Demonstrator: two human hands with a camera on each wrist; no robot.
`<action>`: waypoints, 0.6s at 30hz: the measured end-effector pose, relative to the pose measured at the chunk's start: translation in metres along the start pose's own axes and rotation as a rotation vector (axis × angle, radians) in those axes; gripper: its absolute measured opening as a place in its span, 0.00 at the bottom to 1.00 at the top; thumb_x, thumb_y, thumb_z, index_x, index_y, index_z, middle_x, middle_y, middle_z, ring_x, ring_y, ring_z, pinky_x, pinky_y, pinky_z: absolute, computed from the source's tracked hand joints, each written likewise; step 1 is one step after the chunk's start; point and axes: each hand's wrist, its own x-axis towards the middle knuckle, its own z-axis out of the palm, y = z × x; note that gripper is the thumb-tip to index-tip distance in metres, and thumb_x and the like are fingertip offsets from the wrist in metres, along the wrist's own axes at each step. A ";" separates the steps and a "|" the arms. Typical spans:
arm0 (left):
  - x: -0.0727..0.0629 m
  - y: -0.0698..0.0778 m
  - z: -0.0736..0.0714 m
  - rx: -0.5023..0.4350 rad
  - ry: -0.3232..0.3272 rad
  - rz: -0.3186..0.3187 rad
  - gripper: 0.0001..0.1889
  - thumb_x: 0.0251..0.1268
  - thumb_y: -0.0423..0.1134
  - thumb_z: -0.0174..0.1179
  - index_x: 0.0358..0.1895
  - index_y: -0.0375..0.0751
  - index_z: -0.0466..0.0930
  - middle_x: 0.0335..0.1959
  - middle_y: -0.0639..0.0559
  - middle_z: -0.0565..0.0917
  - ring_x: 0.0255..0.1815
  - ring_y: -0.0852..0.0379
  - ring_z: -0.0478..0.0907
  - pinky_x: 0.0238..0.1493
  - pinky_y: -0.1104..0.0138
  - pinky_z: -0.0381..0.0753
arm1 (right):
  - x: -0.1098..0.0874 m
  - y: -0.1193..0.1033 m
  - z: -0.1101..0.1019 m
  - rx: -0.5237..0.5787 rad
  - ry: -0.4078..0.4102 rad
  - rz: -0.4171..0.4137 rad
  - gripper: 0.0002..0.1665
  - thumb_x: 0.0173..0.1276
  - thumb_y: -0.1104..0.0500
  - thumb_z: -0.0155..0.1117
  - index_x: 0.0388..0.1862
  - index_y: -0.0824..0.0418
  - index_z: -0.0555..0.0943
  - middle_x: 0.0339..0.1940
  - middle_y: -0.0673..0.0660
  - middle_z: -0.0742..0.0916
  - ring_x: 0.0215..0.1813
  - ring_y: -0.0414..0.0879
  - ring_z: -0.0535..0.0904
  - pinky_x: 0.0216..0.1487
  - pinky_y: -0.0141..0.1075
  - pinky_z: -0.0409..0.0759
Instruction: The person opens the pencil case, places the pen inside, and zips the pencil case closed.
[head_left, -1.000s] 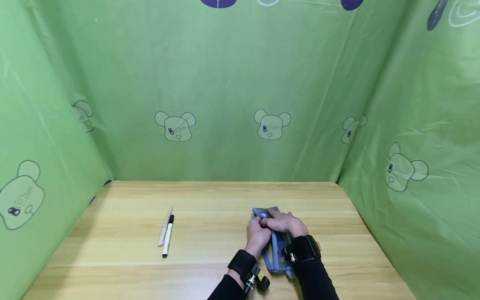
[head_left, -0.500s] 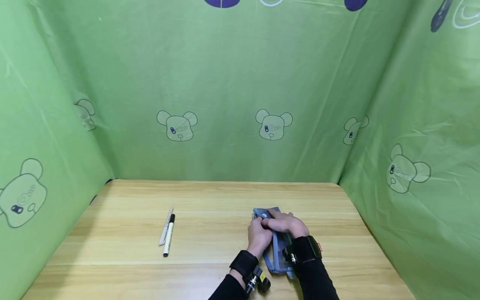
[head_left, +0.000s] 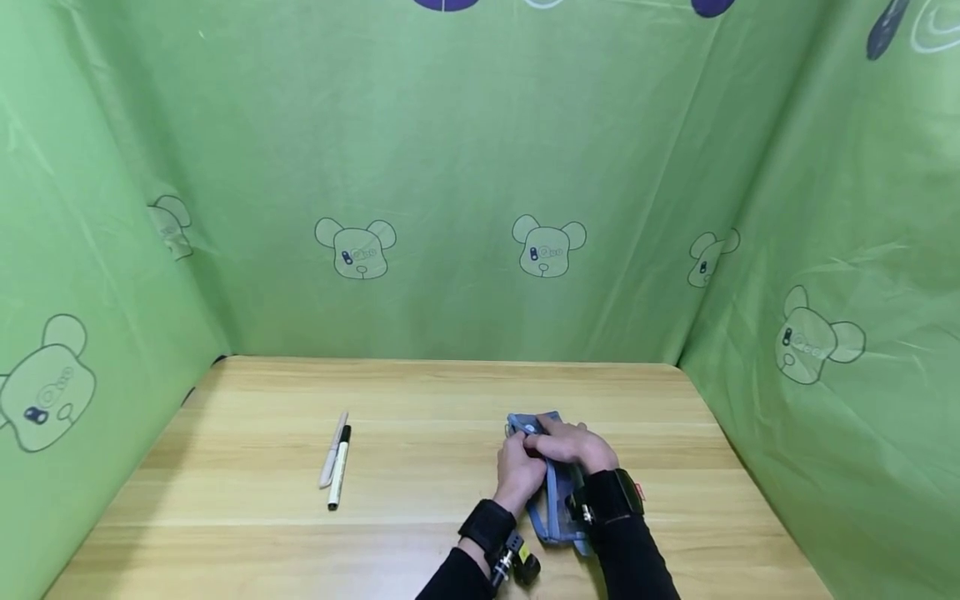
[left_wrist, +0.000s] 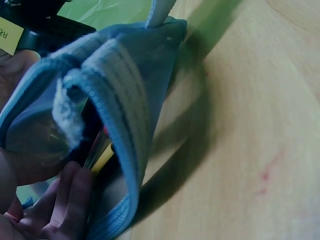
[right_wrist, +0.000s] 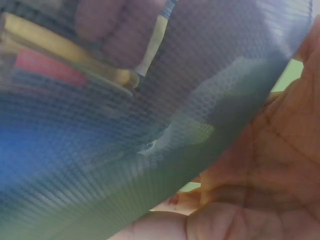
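A blue, see-through zippered pencil case [head_left: 555, 508] lies on the right half of the table under both hands. My left hand [head_left: 519, 475] has its fingers curled at the left edge of the case, near its far end. From the right, my right hand [head_left: 576, 446] grips the case, its thumb close to the left fingers. The left wrist view shows the zipper mouth [left_wrist: 127, 125] gaping, with a yellow stick-like item [left_wrist: 102, 160] inside and fingers [left_wrist: 75, 195] at the opening. Through the mesh [right_wrist: 190, 125], the right wrist view shows slender items. What the left fingertips pinch is partly hidden.
Two pens lie side by side on the left of the wooden table [head_left: 420, 467]: a white marker with a black cap [head_left: 339, 471] and a pale slim pen [head_left: 330, 462]. Green curtains [head_left: 450, 167] enclose the back and sides.
Both hands stay almost still on the pencil case. The head view has shifted slightly; the pens have not moved on the table.
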 end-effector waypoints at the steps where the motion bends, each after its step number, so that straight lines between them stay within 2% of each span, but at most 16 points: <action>1: 0.000 0.000 0.000 -0.005 -0.003 0.001 0.07 0.47 0.24 0.59 0.31 0.38 0.78 0.29 0.48 0.81 0.29 0.57 0.73 0.29 0.70 0.71 | 0.000 0.000 0.000 0.000 0.000 0.005 0.46 0.69 0.40 0.53 0.81 0.60 0.60 0.74 0.69 0.74 0.79 0.75 0.58 0.79 0.70 0.46; 6: 0.000 -0.001 -0.001 -0.026 -0.031 0.007 0.11 0.46 0.23 0.60 0.35 0.37 0.79 0.34 0.46 0.84 0.33 0.58 0.76 0.32 0.71 0.74 | -0.002 -0.001 0.000 0.000 -0.002 0.022 0.47 0.68 0.40 0.53 0.81 0.59 0.59 0.76 0.69 0.73 0.79 0.79 0.52 0.78 0.70 0.48; 10: -0.001 -0.002 -0.003 -0.024 -0.050 0.032 0.12 0.46 0.23 0.61 0.37 0.36 0.80 0.35 0.46 0.84 0.33 0.58 0.76 0.32 0.72 0.73 | -0.001 -0.001 0.000 0.003 -0.003 0.017 0.47 0.68 0.41 0.54 0.81 0.60 0.60 0.75 0.69 0.73 0.79 0.77 0.55 0.79 0.70 0.47; 14: -0.003 -0.001 -0.006 -0.051 -0.060 0.050 0.13 0.45 0.23 0.59 0.39 0.35 0.78 0.32 0.48 0.83 0.30 0.59 0.76 0.27 0.72 0.73 | -0.001 -0.002 0.000 0.008 -0.004 0.021 0.47 0.68 0.40 0.54 0.81 0.59 0.59 0.76 0.69 0.73 0.79 0.78 0.53 0.79 0.70 0.45; 18: -0.006 0.001 -0.008 -0.113 -0.081 0.019 0.15 0.46 0.22 0.57 0.40 0.35 0.79 0.27 0.49 0.84 0.25 0.61 0.79 0.21 0.71 0.76 | -0.001 -0.002 0.000 0.007 -0.005 0.023 0.47 0.69 0.40 0.54 0.81 0.59 0.59 0.76 0.69 0.72 0.79 0.79 0.52 0.79 0.70 0.46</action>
